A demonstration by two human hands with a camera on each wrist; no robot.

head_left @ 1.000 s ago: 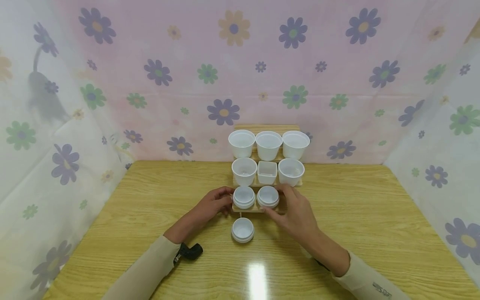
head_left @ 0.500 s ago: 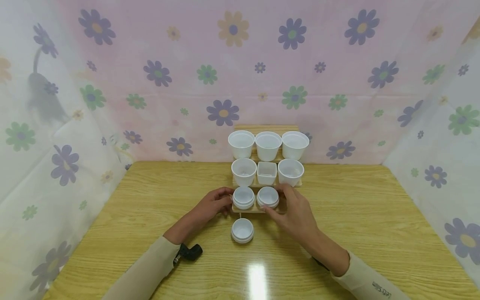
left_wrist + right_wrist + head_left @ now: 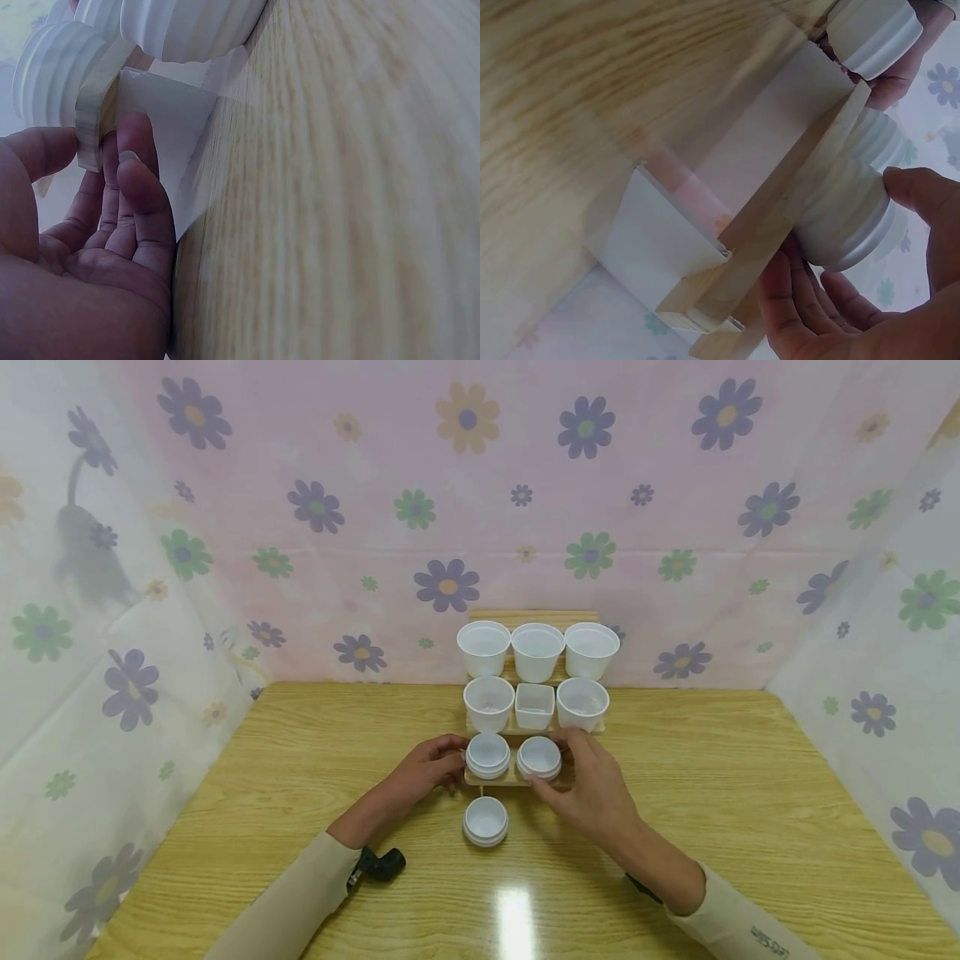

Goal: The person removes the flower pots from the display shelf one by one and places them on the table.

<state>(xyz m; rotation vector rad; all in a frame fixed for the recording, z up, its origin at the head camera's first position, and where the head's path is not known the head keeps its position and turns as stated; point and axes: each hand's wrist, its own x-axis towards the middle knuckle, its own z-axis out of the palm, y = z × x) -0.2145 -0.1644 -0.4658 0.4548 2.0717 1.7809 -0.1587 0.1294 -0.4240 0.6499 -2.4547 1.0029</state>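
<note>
A tiered wooden rack [image 3: 497, 781] carries white plastic pots in three rows. In the head view my right hand [image 3: 600, 785] holds a small round pot [image 3: 538, 758] on the lowest tier, thumb at its front and fingers at its far side. The right wrist view shows the ribbed pot [image 3: 847, 214] between thumb and fingers, close over the wooden board [image 3: 772, 217]. My left hand [image 3: 420, 772] pinches the left end of that tier; in the left wrist view its thumb and fingers are on the board end [image 3: 91, 120]. Another small pot [image 3: 487, 756] stands beside it.
One more small pot [image 3: 485, 821] sits on the wood-grain table [image 3: 315, 735] in front of the rack. Behind are two round cups with a square cup [image 3: 535, 706] between them, then a row of larger cups [image 3: 537, 652]. A flowered cloth [image 3: 360, 527] hangs behind.
The pot in my right hand has shifted slightly to the right along the lowest tier. My left hand and the other pots stay where they were.
</note>
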